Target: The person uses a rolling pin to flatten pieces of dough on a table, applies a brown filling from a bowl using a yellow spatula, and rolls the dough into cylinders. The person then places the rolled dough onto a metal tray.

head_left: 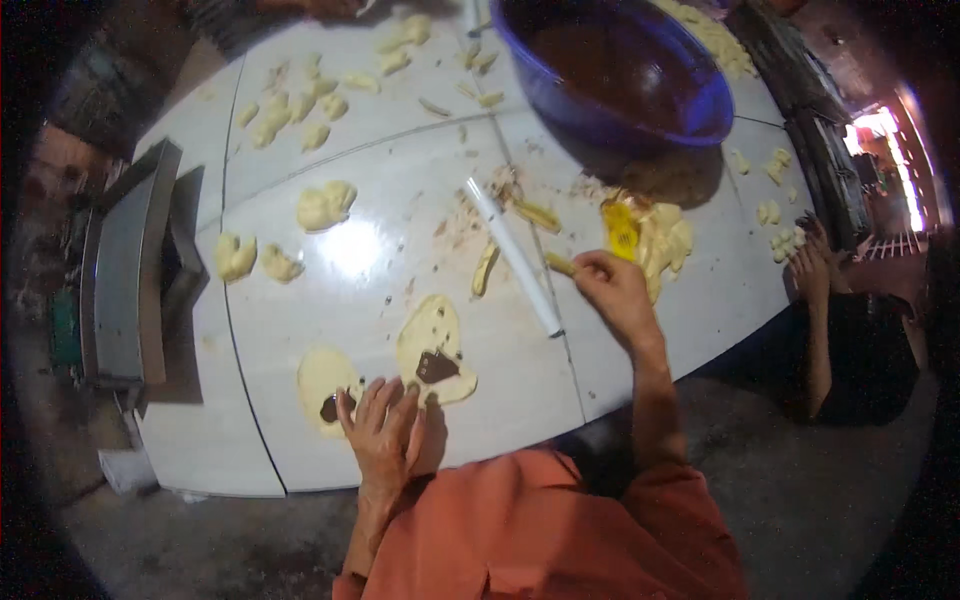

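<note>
Two flattened ovals of pale dough lie near the front edge of the table, each with a dark brown chocolate-like filling on it. My left hand [380, 425] rests with fingers apart over the lower edge of the left dough oval [322, 375], its fingertips beside the dark filling. The right dough oval [430, 325] lies just beyond the thumb. Further right, my right hand [612, 290] pinches a thin yellow-brown strip [559, 264] that looks like banana. Two similar strips [484, 270] lie on the table, on either side of a smooth white rod [515, 256].
A purple basin [520, 75] with brown contents stands at the far right. In front of it lie a yellow packet [621, 230] and a creamy mass [665, 245]. Dough lumps [325, 205] dot the left. A metal tray [155, 270] flanks them. At right, another person's hands [810, 262] handle small dough pieces.
</note>
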Demonstrator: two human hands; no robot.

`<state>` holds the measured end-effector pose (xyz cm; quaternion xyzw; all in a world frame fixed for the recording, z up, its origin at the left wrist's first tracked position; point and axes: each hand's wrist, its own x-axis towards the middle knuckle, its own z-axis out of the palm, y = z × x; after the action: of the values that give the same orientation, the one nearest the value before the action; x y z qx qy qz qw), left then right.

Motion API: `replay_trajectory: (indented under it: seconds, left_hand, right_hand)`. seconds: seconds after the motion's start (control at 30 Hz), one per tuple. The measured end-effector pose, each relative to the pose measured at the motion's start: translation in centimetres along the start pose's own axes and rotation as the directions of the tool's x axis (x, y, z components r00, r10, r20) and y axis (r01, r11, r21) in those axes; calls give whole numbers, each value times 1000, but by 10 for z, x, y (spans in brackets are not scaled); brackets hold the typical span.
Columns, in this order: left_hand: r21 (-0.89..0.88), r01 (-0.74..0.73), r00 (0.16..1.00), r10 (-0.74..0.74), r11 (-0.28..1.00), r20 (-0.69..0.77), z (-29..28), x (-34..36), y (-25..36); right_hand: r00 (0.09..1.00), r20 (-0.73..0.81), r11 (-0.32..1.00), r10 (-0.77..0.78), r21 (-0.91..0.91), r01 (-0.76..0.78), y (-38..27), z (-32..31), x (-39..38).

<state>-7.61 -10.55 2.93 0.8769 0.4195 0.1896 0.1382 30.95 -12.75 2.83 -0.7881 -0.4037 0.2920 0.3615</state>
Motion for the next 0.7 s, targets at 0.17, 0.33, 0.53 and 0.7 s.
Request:
replay_trajectory:
  seconds: [0.17, 0.33, 0.53, 0.7]
  left_hand:
    - [-23, -1, 999, 0, 1000, -46, 4, 1, -7]
    - [-50, 28, 997, -31, 998, -66, -2, 3, 1]
    - [-101, -18, 1000, 15, 995, -27, 1, -1, -4]
    - [-104, -113, 994, 114, 988, -3, 2, 4, -16]
  right_hand:
    - [972, 187, 946, 146, 261, -192, -55, 1, -31]
    - [892, 414, 981, -184, 137, 138, -75, 56, -56]
    - [806, 428, 891, -410, -4, 455, -65, 115, -74]
    - [807, 332, 816, -489, -153, 557, -70, 114, -82]
